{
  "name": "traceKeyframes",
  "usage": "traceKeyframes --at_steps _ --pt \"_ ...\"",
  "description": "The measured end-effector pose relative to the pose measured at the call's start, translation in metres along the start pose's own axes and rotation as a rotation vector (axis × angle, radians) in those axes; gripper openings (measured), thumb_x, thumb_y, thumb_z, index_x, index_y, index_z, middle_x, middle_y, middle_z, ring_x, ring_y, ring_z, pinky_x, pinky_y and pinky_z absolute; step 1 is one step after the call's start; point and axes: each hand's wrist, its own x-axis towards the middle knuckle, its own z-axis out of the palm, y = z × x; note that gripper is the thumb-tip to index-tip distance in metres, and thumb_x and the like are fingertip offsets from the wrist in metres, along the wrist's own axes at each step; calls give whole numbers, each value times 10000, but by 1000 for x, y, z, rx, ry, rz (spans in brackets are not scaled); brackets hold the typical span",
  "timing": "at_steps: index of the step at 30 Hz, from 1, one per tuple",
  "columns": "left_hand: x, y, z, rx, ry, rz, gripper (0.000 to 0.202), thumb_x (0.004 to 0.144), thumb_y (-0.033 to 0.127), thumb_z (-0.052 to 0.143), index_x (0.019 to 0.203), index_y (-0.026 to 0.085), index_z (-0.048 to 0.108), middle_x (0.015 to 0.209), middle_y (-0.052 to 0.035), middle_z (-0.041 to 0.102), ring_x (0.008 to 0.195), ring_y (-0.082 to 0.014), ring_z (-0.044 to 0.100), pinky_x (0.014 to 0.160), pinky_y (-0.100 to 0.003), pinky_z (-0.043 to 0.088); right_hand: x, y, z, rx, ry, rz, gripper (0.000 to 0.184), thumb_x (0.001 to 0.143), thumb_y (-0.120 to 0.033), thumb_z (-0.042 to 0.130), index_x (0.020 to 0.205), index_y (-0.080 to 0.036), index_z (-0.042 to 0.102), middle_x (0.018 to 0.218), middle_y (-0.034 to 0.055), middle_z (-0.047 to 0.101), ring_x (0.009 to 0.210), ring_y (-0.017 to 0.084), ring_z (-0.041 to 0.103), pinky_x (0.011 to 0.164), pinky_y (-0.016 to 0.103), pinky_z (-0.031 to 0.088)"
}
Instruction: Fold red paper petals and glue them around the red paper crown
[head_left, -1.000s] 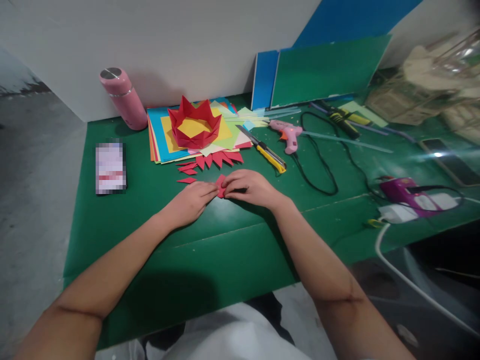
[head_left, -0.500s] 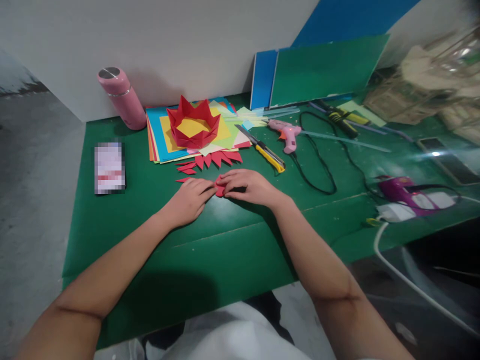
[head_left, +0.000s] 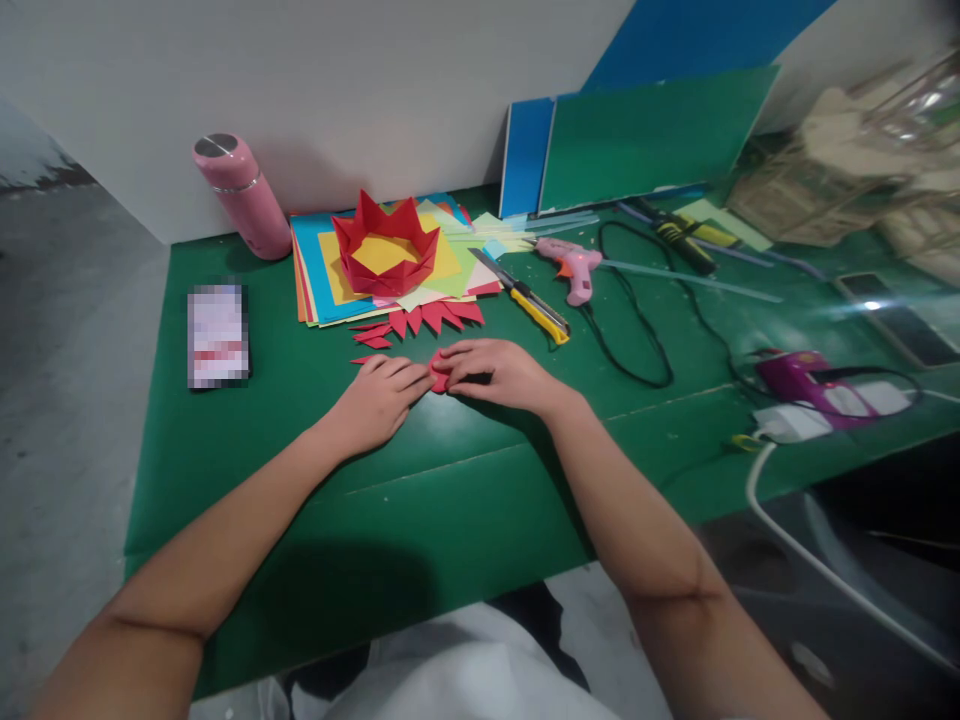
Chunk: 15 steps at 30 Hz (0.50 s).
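Observation:
A small piece of red paper [head_left: 438,377] lies at the green tabletop between my two hands, its edges partly hidden by my fingers. My left hand [head_left: 379,402] rests on the table with its fingers together, the tips on the paper's left edge. From the other side my right hand [head_left: 501,375] pinches the paper between thumb and fingers. Just beyond them several pointed folded red paper pieces [head_left: 435,318] lie in a row. Behind these, a ring of folded red paper [head_left: 388,270] with upright points stands on a stack of coloured paper [head_left: 309,285].
Left of the paper stand a pink bottle [head_left: 247,205] and a blurred-out flat object [head_left: 218,337]. Rightward lie a yellow utility knife [head_left: 536,310], a pink glue gun [head_left: 574,265] with a black cord, a phone [head_left: 900,320] and a white power strip [head_left: 799,424].
Almost nothing differs. Both hands stay at the same spot on the red paper, with only a very slight shift of the fingers and the view.

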Motion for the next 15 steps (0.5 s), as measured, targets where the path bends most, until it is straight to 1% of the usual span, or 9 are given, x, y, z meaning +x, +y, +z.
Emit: traceKeyframes --at_steps 4,7,15 --pt "0 1 0 19 0 0 396 898 109 413 1252 161 582 1234 -102 638 1102 -240 535 927 -401 385 0 0 0 7 3 -3 128 872 -279 625 856 -239 746 1019 36 752 1091 184 645 910 348 536" --pt "0 2 1 27 20 0 374 902 113 424 1233 153 593 1224 -102 643 1089 -236 540 923 -394 386 -1 -1 1 21 14 0 127 867 -282 628 850 -232 743 1012 41 753 1087 186 644 911 352 534" --pt "1 4 -1 -39 46 -26 351 910 109 419 1185 173 628 1189 -92 676 1044 -219 572 913 -402 396 2 -3 8 113 118 49 80 835 -265 655 803 -224 716 1006 56 733 996 195 652 892 388 519"
